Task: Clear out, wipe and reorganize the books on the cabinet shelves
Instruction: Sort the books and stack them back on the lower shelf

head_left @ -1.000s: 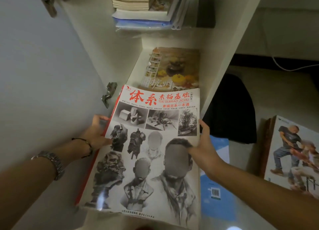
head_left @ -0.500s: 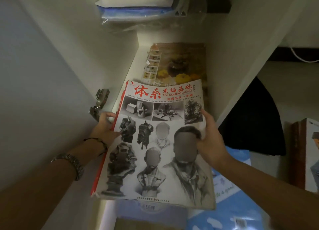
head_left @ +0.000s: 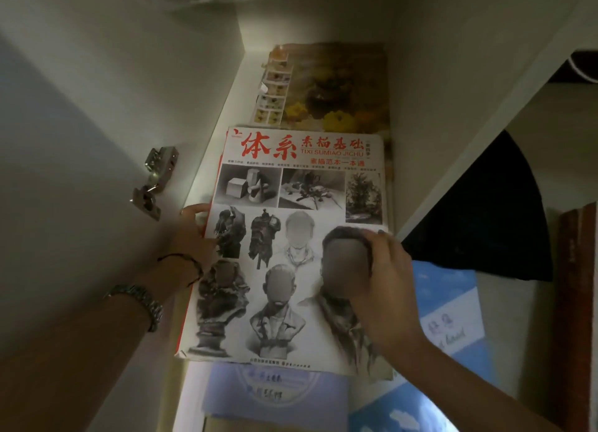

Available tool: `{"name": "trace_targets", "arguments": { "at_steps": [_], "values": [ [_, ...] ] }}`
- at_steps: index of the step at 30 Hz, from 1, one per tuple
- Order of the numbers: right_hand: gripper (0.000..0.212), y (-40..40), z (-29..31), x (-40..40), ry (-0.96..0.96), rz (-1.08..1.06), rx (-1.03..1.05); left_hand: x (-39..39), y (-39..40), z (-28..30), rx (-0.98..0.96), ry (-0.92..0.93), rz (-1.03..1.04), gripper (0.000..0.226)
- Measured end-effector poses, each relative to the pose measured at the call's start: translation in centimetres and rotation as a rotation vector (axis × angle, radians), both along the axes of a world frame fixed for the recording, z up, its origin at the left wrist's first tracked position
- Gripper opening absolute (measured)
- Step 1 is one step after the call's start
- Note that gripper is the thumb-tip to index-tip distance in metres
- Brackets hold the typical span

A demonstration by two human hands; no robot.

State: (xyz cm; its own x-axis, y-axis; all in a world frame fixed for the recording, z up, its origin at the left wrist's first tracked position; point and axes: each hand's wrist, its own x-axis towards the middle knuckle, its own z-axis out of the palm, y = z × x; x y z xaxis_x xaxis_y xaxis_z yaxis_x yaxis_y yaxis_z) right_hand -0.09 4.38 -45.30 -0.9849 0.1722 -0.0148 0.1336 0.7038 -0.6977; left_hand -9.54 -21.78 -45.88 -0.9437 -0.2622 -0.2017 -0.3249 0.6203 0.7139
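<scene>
You hold a big sketch book [head_left: 291,237] w/ both hands, in front of the open cabinet. Its cover is white w/ red Chinese title at the top and grey drawings of busts, cubes and plants below. The far end of the book lies over the shelf [head_left: 223,133], the near end sticks out toward you past the shelf edge.

Your left hand [head_left: 197,237] is at the left edge of the book, approx. at mid height. The fingers [head_left: 191,209] curl round that edge; the thumb lies on the cover, so this hand is grasping the book. On this arm you wear a metal watch [head_left: 142,302] and a thin dark bracelet [head_left: 184,260].

Your right hand [head_left: 385,282] is on the right part of the cover, fingers bent down over the right edge, also grasping the book.

Behind the sketch book, deeper on the same shelf, lies a still-life book [head_left: 336,85] w/ yellow fruit and small thumbnails on its cover. The sketch book covers its near end.

A metal hinge [head_left: 155,179] sits on the cabinet wall at left. Under the near end of the book you see blue booklets [head_left: 449,318]. At right is a dark cloth [head_left: 492,218], and a brown book spine [head_left: 576,302] at the frame edge.
</scene>
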Motion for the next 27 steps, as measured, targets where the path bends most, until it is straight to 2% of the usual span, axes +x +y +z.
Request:
{"name": "trace_targets", "arguments": {
  "at_steps": [3, 4, 7, 13, 20, 25, 27],
  "values": [
    [0.034, -2.0, -1.0, 2.2, 0.005, 0.198, 0.191, 0.1, -0.1, -0.1, 0.065, -0.020, -0.002, 0.049],
    [0.034, -2.3, -1.3, 2.7, -0.001, 0.285, 0.285, 0.2, -0.2, -0.1, 0.075, -0.029, -0.009, 0.050],
    [0.057, -2.7, -1.6, 3.8, 0.009, 0.455, 0.520, 0.8, 0.2, -0.1, 0.040, -0.030, -0.040, 0.046],
    [0.073, -2.9, -2.5, 5.3, 0.087, 0.605, 0.642, 4.0, 1.7, -0.3, -0.193, -0.027, 0.174, 0.049],
    [0.070, -3.5, -2.9, 5.6, 0.149, 0.713, 0.737, 3.9, 1.7, -0.7, -0.061, -0.056, 0.209, 0.053],
    [0.064, -2.9, -3.6, 5.1, 0.204, 0.729, 0.798, 3.0, 2.1, -0.9, 0.019, -0.006, 0.102, 0.059],
    [0.055, -2.8, -3.8, 5.0, 0.255, 0.762, 0.850, 2.7, 2.0, -0.8, 0.014, 0.000, 0.070, 0.058]
  ]
}}
